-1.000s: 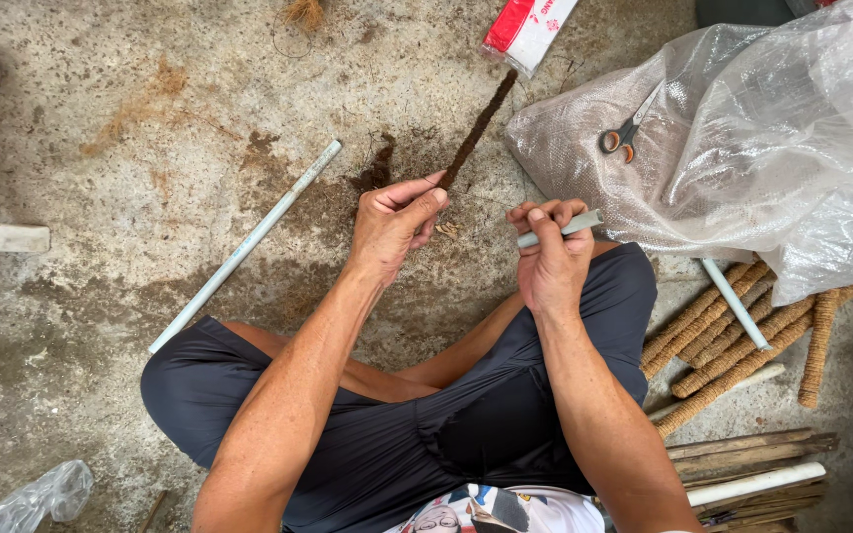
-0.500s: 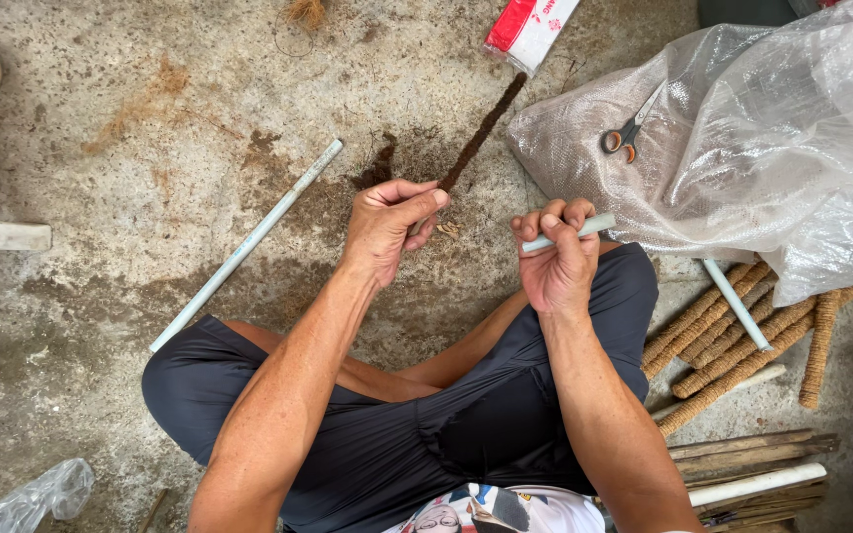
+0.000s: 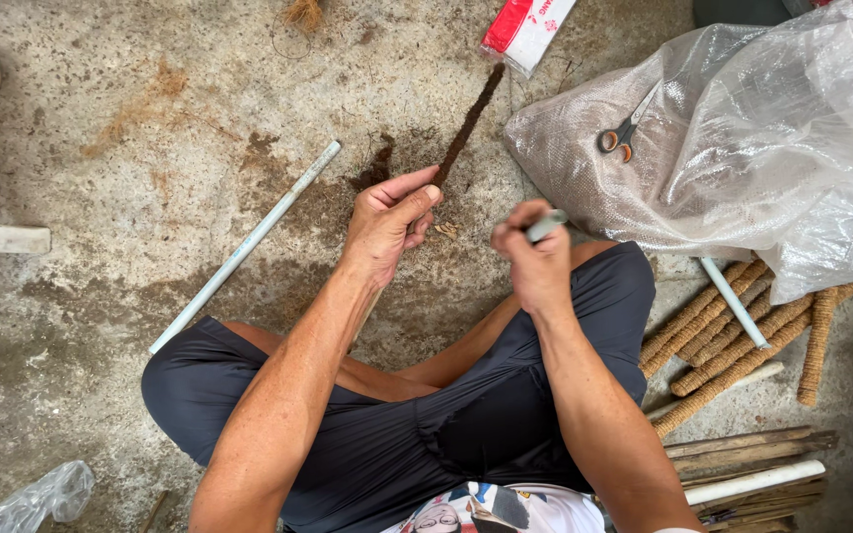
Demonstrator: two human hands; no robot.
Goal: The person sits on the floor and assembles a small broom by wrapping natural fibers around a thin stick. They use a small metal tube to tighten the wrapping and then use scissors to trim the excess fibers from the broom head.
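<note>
Fibre-wrapped stick | centre-top of frame, slanting up-right, lower end pinched in left hand | right hand fisted round pale tube end, now drawn lower and nearer the left | wrapping apparently ongoing.

red-and-white packet: flat oblong pack at the top edge of the concrete floor, red half to the left, white half to the right, lying tilted.
big clear plastic bag: crumpled, translucent, upper right (a pair of scissors lies on it).
small clear bag: crumpled, bottom left corner.
</note>
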